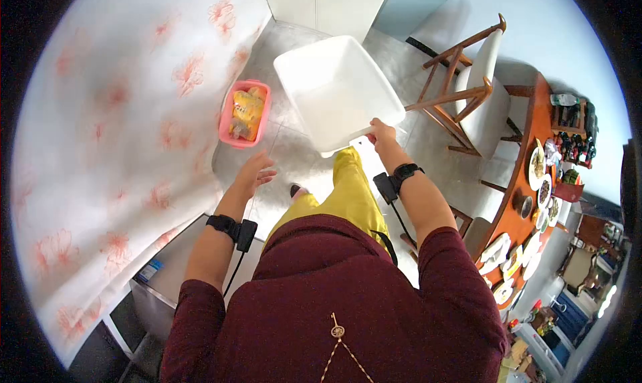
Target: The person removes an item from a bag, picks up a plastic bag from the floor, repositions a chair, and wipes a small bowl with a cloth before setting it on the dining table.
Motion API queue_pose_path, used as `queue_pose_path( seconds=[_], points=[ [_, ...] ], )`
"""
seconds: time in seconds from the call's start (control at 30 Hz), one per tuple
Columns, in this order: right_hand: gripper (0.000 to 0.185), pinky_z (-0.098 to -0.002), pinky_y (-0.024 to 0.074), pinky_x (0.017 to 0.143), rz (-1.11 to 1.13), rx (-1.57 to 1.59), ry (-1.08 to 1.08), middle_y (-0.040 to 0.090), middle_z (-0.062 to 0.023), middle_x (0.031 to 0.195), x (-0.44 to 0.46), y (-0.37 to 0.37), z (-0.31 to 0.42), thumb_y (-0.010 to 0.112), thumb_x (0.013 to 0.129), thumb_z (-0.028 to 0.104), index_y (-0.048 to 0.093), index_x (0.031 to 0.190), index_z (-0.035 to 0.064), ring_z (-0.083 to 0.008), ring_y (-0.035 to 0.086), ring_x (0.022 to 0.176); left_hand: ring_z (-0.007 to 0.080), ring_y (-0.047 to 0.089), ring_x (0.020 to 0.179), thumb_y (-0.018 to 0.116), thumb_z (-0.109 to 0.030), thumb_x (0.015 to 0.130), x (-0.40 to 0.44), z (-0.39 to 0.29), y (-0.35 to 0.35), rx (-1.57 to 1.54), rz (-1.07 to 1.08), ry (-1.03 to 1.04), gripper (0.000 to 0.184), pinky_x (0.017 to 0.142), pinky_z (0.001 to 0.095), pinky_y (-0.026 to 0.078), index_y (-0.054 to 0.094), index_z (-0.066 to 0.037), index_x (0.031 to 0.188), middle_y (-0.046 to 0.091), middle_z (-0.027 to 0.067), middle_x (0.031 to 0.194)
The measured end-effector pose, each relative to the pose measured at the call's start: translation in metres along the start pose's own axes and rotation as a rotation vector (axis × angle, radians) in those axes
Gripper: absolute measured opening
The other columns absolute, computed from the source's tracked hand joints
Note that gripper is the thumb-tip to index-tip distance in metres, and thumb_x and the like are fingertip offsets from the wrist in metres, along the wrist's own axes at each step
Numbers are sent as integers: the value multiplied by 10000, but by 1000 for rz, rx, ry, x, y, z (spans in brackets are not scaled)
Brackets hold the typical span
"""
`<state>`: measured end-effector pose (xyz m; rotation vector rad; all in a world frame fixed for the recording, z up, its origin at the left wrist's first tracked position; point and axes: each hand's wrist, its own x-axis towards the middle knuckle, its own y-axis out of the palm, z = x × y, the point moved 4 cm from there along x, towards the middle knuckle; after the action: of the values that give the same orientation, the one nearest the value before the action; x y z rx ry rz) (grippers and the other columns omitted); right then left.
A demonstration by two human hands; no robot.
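My right hand (382,135) grips the near right rim of a large white plastic bin (338,95), which hangs tilted in front of me with its empty inside showing. My left hand (253,172) is off the bin, its fingers apart and nothing in it. Just beyond that hand, a pink basket (265,119) stands on the floor beside the flowered curtain. Yellow packages (247,109) in clear wrapping lie inside the basket.
Flowered fabric (120,142) hangs along the left. A wooden chair (478,82) stands at the right, near a long table (511,216) with plates and bowls. White cabinet doors (334,5) are at the back. A low cabinet (167,276) is beside my left arm.
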<state>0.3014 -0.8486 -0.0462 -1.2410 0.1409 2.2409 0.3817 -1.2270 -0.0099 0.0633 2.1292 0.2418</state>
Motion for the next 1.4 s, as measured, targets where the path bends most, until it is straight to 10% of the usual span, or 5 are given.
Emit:
queue_pose_path(
  seconds=[0.63, 1.4],
  points=[
    [263, -276, 506, 429, -271, 187, 83, 583, -143, 819, 177, -67, 98, 644, 715, 109, 554, 900, -55, -228, 592, 596, 198, 595, 842, 543, -287, 831, 122, -98, 202, 158, 62, -112, 613, 738, 294, 459, 291, -45, 1336, 575, 95, 1043],
    [220, -248, 467, 489, -130, 513, 196, 533, -65, 676, 150, -78, 74, 629, 710, 160, 508, 847, 39, -154, 536, 550, 177, 584, 821, 559, -277, 827, 236, -195, 238, 552, 193, -127, 579, 689, 288, 457, 346, -53, 1317, 575, 57, 1041]
  ],
)
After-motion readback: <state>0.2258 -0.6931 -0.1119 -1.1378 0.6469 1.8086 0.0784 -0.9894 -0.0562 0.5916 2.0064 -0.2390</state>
